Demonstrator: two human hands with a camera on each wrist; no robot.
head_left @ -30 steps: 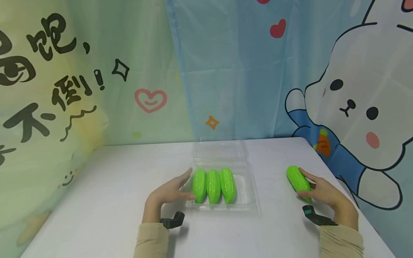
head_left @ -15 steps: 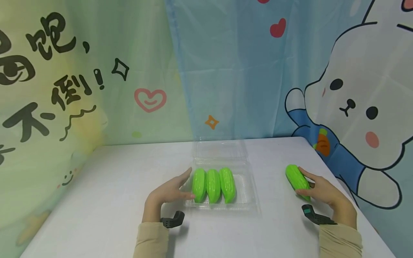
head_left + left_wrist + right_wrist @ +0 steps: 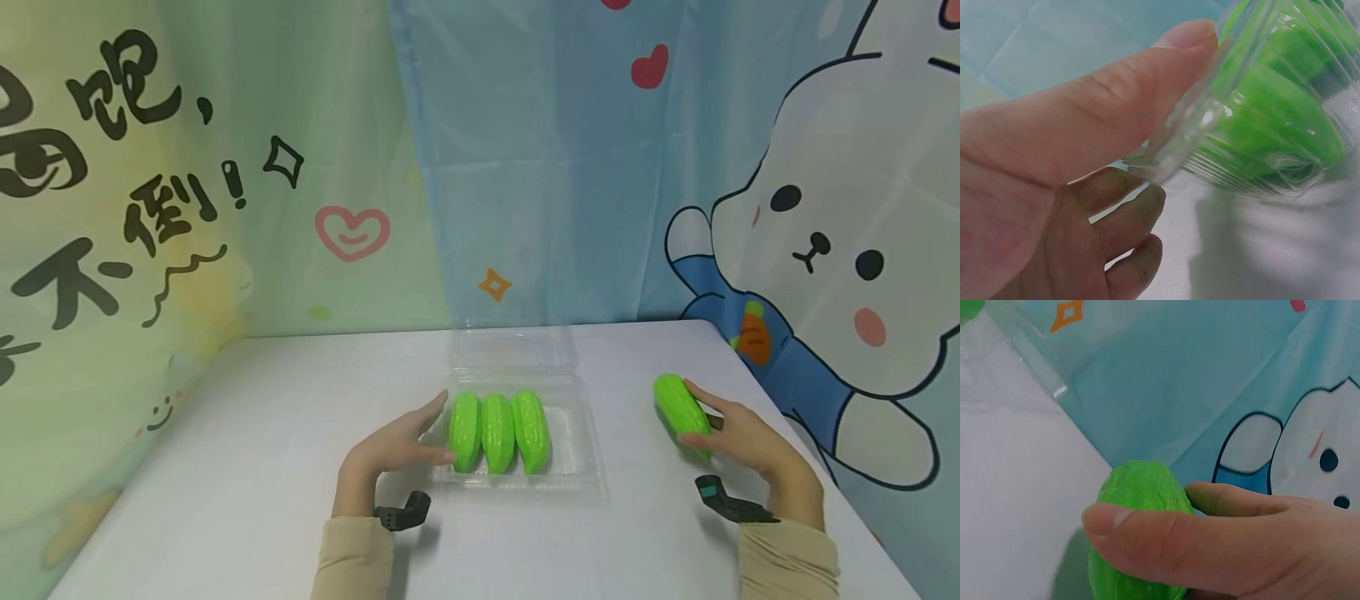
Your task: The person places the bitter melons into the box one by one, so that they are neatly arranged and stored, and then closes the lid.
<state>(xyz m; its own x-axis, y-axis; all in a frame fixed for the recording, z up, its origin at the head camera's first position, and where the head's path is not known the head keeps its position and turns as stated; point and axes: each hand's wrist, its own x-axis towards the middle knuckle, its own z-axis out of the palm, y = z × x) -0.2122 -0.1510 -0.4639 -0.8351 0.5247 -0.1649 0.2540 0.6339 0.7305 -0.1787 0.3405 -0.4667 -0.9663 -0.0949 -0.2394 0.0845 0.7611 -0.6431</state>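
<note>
My right hand (image 3: 746,437) grips a bright green, ribbed toy bitter melon (image 3: 677,404) at the right of the table, thumb on the near side. In the right wrist view the thumb crosses the front of this bitter melon (image 3: 1141,487), and a shadow lies beside it. Left of centre, my left hand (image 3: 397,442) holds the left edge of a clear plastic box (image 3: 573,433). Seen from the left wrist, the thumb (image 3: 1129,87) lies along the box's rim, with other fingers bent below. Three similar bitter melons (image 3: 498,433) lie side by side in the box, with bare floor at their right.
The box's clear lid (image 3: 513,348) is folded back toward the far edge of the white table (image 3: 277,442). A printed curtain (image 3: 525,167) hangs behind the table and along its sides. Each wrist wears a black camera mount (image 3: 403,512).
My right hand has moved a little left and away from me, carrying the bitter melon. The left hand, the box and the bitter melons inside stay put.
</note>
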